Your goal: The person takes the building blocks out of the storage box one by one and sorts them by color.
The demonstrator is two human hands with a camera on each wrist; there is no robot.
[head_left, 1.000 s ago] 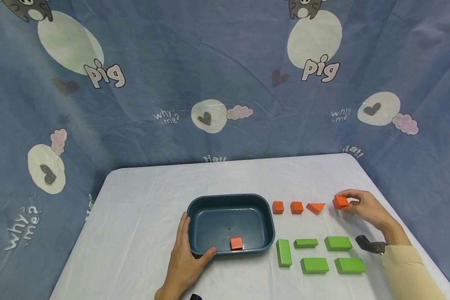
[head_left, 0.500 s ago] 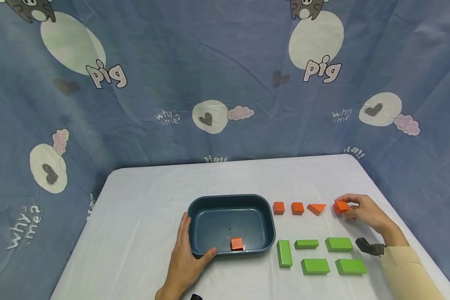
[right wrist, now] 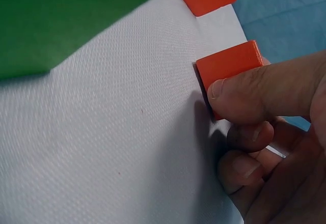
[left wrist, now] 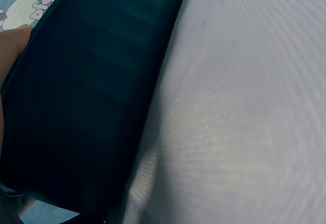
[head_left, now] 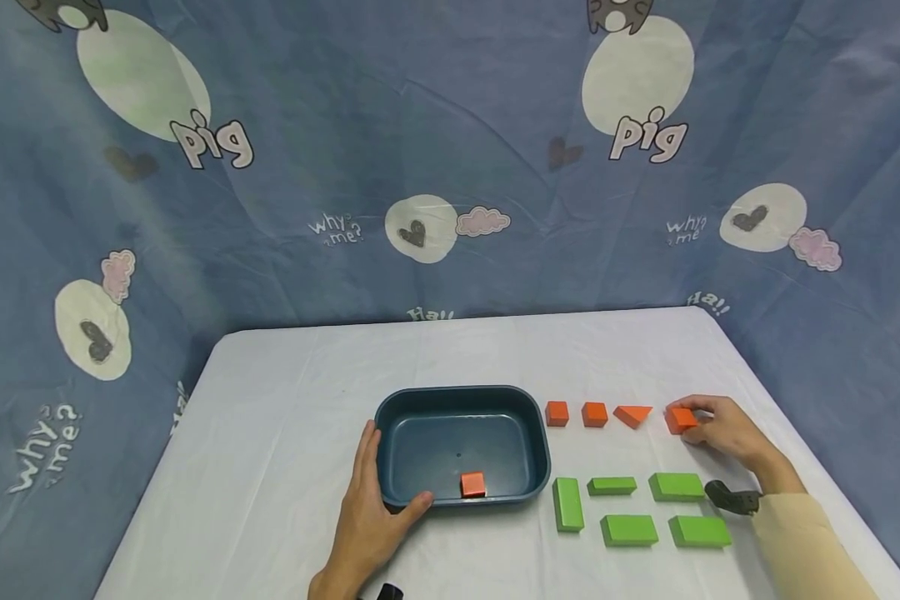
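In right wrist view, thumb (right wrist: 265,94) presses orange block (right wrist: 229,68); head view hides it.

— What is on the counter (head_left: 285,392)?

— A white cloth covers it. A dark basin (head_left: 390,417) stands just right of the left hand (head_left: 371,521), which lies flat on the cloth against the basin's wall.

— And by the other hand?

— An orange block (head_left: 678,419) sits on the cloth under the right hand's (head_left: 727,429) fingers. To that hand's left, in a row, lie an orange wedge (head_left: 633,414) and two orange cubes (head_left: 594,414). Nearer the person than that hand lie five green blocks (head_left: 676,487).
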